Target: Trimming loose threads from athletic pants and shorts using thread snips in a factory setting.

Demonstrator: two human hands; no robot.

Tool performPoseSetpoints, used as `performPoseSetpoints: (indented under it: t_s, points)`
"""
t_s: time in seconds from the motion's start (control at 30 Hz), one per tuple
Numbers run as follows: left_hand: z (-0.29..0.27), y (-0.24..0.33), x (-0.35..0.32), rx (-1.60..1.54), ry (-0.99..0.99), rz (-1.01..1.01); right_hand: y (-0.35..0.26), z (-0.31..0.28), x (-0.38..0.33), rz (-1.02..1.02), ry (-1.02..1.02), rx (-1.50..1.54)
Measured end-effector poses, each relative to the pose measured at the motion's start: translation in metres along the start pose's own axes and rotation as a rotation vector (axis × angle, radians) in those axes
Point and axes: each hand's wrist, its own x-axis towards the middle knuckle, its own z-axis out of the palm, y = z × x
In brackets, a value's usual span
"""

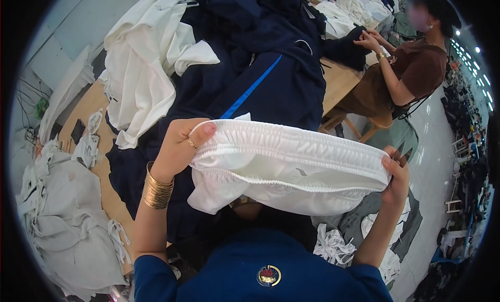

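White pants [291,146] with a gathered elastic waistband are stretched wide between my two hands. My left hand [183,143] grips one end of the waistband, thumb on top, a ring on one finger and gold bangles at the wrist. The other end is pinched by my right hand [397,172], its thumb over the edge. A small pale label shows inside the opening. Most of the garment's lower part hangs folded below the band, in front of my lap. Under and beyond it lie dark navy garments [271,93], one with a bright blue stripe.
A heap of white garments [140,62] rests on the wooden table [119,208]. Pale cloth [67,213] piles at the left. White strips [333,244] lie low on the right. A co-worker [416,67] handles dark cloth at the far right, beside a wooden stool [372,120].
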Motion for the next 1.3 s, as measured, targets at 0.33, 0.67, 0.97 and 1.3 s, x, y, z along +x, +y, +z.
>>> performPoseSetpoints:
  t_s: [0.33,0.67,0.97,1.3]
  points:
    - [0.089,-0.03,-0.006,-0.202,-0.91,0.034,0.017,-0.02,-0.011,0.135,-0.097,0.154]
    - [0.145,-0.039,-0.015,-0.503,-0.872,-0.236,0.082,-0.015,-0.014,0.312,0.055,-0.255]
    - [0.157,-0.052,-0.016,-0.389,-0.465,-0.406,0.096,0.021,-0.023,-0.213,0.028,-0.872]
    - [0.172,-0.067,-0.026,-0.75,-0.302,-0.679,0.14,0.061,-0.036,-0.39,-0.136,-0.65]
